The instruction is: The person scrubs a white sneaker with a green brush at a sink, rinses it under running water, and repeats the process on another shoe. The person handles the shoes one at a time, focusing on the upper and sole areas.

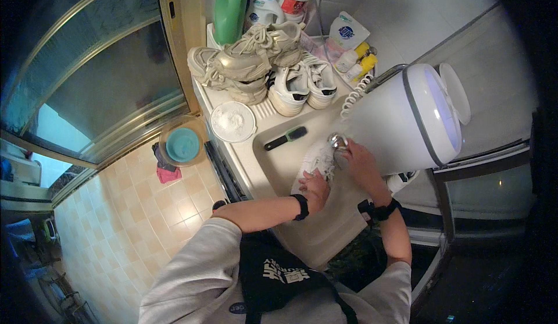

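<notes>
A white, wet-looking shoe (320,160) lies in the pale sink basin (274,167), toe end hard to make out. My left hand (316,188) grips it from the near side, with fingers spread over its surface. Just above the shoe, the fingers of my right hand (359,160) are closed around a chrome tap head (337,141). Whether water runs from it is hard to tell. A black-handled scrubbing brush (286,138) rests in the basin, left of the shoe.
Dirty beige sneakers (244,62) are piled behind the basin beside white sneakers (290,89). A lid with white powder (233,121) sits on the left ledge. Detergent bottles (266,10) stand at the back. A large white cylindrical appliance (392,119) crowds the right. A teal basin (183,144) is on the floor.
</notes>
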Demonstrator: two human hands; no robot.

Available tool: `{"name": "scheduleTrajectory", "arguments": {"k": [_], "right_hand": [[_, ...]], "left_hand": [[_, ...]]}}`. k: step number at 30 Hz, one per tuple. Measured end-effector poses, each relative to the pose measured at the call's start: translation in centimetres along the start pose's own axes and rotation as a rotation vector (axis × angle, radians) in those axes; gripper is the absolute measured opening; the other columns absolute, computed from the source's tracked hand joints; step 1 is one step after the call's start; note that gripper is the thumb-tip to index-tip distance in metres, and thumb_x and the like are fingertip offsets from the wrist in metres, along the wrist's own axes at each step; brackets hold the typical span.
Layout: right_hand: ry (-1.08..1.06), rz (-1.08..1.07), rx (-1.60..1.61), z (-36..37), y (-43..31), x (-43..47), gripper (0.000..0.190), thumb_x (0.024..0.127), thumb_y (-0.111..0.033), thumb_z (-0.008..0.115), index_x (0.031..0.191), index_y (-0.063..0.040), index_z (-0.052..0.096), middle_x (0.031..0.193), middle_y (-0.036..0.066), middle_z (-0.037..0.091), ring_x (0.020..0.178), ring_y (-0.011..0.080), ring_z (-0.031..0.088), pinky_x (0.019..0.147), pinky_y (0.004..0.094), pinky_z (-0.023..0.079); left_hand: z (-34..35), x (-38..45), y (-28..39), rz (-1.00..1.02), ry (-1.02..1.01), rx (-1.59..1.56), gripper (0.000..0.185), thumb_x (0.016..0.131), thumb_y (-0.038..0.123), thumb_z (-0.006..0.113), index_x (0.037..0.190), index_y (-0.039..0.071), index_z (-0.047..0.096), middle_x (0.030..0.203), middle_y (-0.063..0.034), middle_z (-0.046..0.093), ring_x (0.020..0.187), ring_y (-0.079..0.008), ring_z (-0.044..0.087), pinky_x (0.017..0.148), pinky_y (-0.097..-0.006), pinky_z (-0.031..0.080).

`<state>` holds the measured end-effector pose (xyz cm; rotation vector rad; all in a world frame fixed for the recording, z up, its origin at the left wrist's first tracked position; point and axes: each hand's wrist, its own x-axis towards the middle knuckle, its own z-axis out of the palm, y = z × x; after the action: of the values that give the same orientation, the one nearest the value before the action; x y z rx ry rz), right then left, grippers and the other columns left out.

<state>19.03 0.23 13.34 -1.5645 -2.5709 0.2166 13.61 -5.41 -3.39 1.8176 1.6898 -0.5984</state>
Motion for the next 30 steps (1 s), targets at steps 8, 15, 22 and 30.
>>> {"name": "scheduleTrajectory", "arguments": {"k": [8,15,22,30], "right_hand": [[-0.139,-0.118,0.028,-1.5,0.5,0.5,0.035,0.089,-0.018,0.061,0.119,-0.001,0.054,0.102,0.020,0.064,0.093,0.0386,0.061,0.079,0.0463,0.048],[-0.156,-0.319,0.051,-1.0,1.2,-3.1,0.036,0.084,-0.013,0.065,0.117,-0.004,0.056,0.101,0.014,0.062,0.093,0.0345,0.058,0.080,0.0437,0.047],[-0.140,-0.531,0.038,-0.2,1.6,-6.9,0.036,0.079,-0.013,0.066,0.114,-0.006,0.059,0.094,0.010,0.059,0.091,0.0293,0.056,0.082,0.0391,0.046],[-0.037,-0.578,-0.015,3.7,3.5,-10.3,0.030,0.082,-0.015,0.057,0.111,-0.008,0.061,0.093,0.006,0.058,0.092,0.0252,0.054,0.084,0.0369,0.047]], "left_hand": [[-0.9,-2.2,1.8,0.025,0.058,-0.006,0.064,0.099,0.024,0.041,0.154,0.012,0.010,0.145,-0.0392,0.027,0.121,-0.0551,0.046,0.081,-0.0586,0.049],[0.4,-0.9,-4.7,0.378,0.480,-0.014,0.033,0.089,0.014,0.052,0.117,-0.002,0.057,0.109,-0.0264,0.063,0.088,-0.0415,0.066,0.070,-0.0491,0.054],[-5.4,-0.8,-12.4,0.491,0.443,-0.286,0.014,0.072,0.008,0.067,0.085,0.006,0.068,0.094,-0.0178,0.064,0.087,-0.0351,0.065,0.076,-0.0414,0.054],[-4.2,-1.0,-9.7,0.756,0.821,0.081,0.028,0.065,0.015,0.074,0.092,0.011,0.069,0.115,-0.0128,0.054,0.117,-0.0304,0.048,0.091,-0.0438,0.047]]}}
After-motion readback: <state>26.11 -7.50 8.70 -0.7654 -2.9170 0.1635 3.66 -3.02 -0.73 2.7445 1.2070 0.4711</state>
